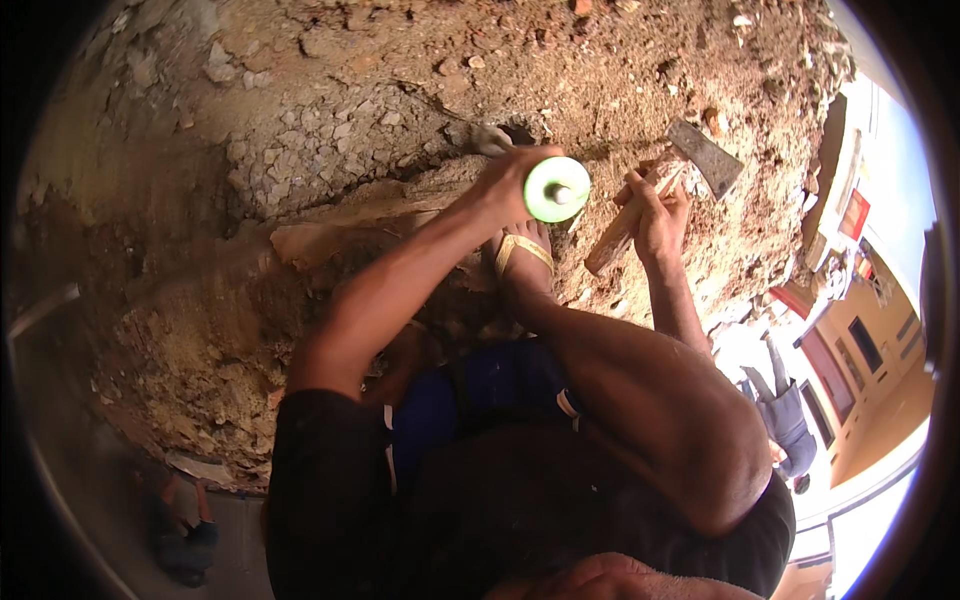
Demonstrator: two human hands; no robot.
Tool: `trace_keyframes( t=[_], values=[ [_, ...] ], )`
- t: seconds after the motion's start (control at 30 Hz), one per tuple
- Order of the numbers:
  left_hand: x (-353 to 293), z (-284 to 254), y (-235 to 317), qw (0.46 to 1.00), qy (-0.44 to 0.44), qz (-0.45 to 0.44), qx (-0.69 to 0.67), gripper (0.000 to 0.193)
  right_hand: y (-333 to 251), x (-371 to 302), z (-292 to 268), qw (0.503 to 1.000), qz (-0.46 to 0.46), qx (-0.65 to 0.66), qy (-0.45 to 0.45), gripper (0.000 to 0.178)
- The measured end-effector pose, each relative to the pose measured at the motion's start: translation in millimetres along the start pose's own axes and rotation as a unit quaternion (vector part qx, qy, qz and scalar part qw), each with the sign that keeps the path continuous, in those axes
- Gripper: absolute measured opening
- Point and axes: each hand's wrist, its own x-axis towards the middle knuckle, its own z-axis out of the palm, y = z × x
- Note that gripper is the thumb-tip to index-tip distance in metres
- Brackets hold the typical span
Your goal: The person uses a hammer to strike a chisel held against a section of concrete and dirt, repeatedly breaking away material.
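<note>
My left hand (512,188) is closed round a chisel with a round green guard (545,188), seen nearly end-on with its dull metal head in the middle. The chisel's lower part is hidden behind the guard and hand. To the right, my right hand (660,213) grips the brown wooden handle (612,243) of a hatchet, close below its head. The hatchet's flat grey metal head (706,160) points away and to the right, above the rubble. Between the hands, a little nearer to me, stands my foot in a yellow-strapped sandal (525,250).
Rough brown earth and rubble (600,70) stretch ahead, with grey broken stones (325,130) to the left. A long pale ledge (330,235) runs left of my foot. One person (785,420) is at the right near buildings (865,370); another person (185,530) is at lower left.
</note>
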Motion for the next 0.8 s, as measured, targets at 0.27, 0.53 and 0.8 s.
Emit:
trace_keyframes(
  t=[0.27,0.53,0.8],
  values=[
    [-126,-220,-55,0.896,0.333,0.000,0.295,0.023,4,-5,-9,0.999,0.004,-0.040,0.000,0.027],
    [-62,-85,16,0.982,0.053,0.163,-0.078,0.012,5,-11,-5,0.998,0.019,-0.051,0.024,0.022],
    [-7,31,-27,0.984,0.047,0.161,-0.050,0.032,10,-18,-4,0.999,0.026,-0.028,0.030,0.021]
  ],
)
